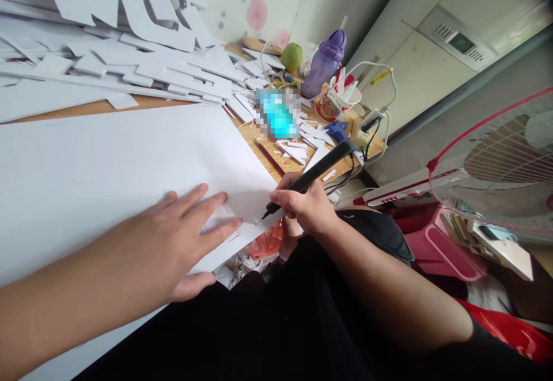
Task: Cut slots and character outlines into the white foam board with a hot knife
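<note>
Right hand (310, 204) around black knife (325, 166), apparently

A matt black, plastic-looking surface is shown by the tool (324, 166) held in the right grip (309, 204). Beneath the left grip (184, 246), smooth, matt white board (129, 168) is seen. Beyond the grips, light wood is exposed on the tabletop (248, 133), translucent purple plastic is seen in the bottle (322, 64), and paper-like walls are shown by the cup (334, 106). Right of the right grip, smooth pink plastic is shown by the bin (449, 250).
</note>
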Available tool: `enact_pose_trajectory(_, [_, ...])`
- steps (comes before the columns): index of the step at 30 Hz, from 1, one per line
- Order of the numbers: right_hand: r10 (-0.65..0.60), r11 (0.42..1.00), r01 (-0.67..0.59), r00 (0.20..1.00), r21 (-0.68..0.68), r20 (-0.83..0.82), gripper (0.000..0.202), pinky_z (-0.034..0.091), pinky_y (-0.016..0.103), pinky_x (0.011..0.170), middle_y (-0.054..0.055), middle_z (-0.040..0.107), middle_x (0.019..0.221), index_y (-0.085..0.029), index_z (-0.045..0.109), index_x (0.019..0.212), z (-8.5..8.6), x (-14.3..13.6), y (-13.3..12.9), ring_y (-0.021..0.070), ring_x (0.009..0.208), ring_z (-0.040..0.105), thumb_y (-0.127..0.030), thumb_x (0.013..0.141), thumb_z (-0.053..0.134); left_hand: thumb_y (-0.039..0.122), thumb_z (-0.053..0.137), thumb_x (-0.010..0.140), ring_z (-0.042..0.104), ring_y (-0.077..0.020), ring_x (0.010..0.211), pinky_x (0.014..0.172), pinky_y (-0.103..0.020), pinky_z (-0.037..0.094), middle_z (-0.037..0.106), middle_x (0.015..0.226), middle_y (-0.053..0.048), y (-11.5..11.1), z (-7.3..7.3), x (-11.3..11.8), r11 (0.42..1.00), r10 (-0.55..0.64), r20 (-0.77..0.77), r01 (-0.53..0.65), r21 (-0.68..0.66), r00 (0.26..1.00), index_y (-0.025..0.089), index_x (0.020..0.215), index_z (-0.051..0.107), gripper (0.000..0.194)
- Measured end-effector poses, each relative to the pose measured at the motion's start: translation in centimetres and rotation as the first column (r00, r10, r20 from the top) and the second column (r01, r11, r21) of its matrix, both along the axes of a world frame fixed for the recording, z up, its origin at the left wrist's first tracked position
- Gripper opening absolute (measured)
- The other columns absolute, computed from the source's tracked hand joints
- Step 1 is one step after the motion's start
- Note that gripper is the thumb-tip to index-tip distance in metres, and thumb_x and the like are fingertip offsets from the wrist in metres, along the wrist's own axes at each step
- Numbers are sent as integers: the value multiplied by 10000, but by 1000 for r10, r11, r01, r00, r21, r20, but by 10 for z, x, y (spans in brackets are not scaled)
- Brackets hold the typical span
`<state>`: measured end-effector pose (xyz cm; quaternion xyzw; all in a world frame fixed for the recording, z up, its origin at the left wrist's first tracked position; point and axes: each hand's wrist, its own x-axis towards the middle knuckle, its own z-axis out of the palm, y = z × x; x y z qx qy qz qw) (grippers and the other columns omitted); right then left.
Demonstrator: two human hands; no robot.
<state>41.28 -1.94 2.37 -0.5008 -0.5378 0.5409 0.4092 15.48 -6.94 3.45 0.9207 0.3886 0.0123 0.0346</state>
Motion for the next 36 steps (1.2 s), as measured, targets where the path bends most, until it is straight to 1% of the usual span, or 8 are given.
enact_pose_trajectory(6, [0,1000,0,1000,-18,-23,303,419,208,440,-37,590,531,-180,648,621,1,-1,1,99,483,511,-376,639,878,495,903,722,542,-452,1415,1091,-636,507,626,1510,-170,0,-1,-1,1000,-15,-5,15,26,1000,333,1391,673,726])
enact_pose_trajectory(12, [9,1000,-10,999,20,48,287,446,222,468,-40,593,531,-190,633,610,5,-4,-1,105,495,522,-376,632,851,557,874,701,557,-470,1385,1031,-655,537,623,1505,-173,5,-18,-8,993,-68,25,65,96,997,358,1406,656,764])
enact_pose_trajectory(16, [36,998,-40,997,48,73,259,469,225,497,-26,637,563,-189,644,602,9,-7,-2,112,531,558,-358,622,839,589,841,730,520,-458,1423,1060,-645,514,592,1539,-164,6,-24,-12,996,-61,14,60,73,998,367,1426,636,758])
enact_pose_trajectory(19, [41,998,-45,996,48,80,250,472,224,500,-22,652,576,-190,645,600,11,-7,-2,118,544,573,-353,624,834,594,844,736,508,-447,1437,1074,-643,502,586,1547,-157,4,-18,-10,998,-50,21,48,50,999,368,1421,636,751])
enact_pose_trajectory(24, [40,999,-42,997,28,68,269,458,227,479,-38,602,534,-194,645,619,5,-1,0,115,509,543,-367,646,848,332,841,793,514,-458,1435,1096,-639,493,593,1535,-189,-1,-2,-2,999,-24,-28,25,40,999,310,1412,656,647])
enact_pose_trajectory(28, [18,1000,-18,999,-1,44,278,434,227,447,-43,580,516,-193,640,629,1,1,1,113,477,519,-376,665,846,335,859,774,513,-465,1435,1094,-647,494,588,1540,-197,-1,2,1,999,-24,-28,24,20,999,304,1416,654,675])
enact_pose_trajectory(32, [3,1000,-2,1000,-29,13,302,411,220,418,-49,562,499,-191,642,628,-1,0,1,104,451,488,-387,647,870,395,871,773,506,-456,1444,1105,-643,487,606,1529,-178,0,2,0,1000,-10,-10,10,-16,1000,316,1413,654,680])
enact_pose_trajectory(36, [-10,999,9,1000,-43,-17,321,388,215,398,-55,547,485,-192,621,621,-2,0,2,93,424,456,-395,654,867,374,855,796,498,-460,1449,1117,-650,474,600,1534,-179,0,1,-2,1000,-21,-10,20,-15,1000,304,1418,649,659])
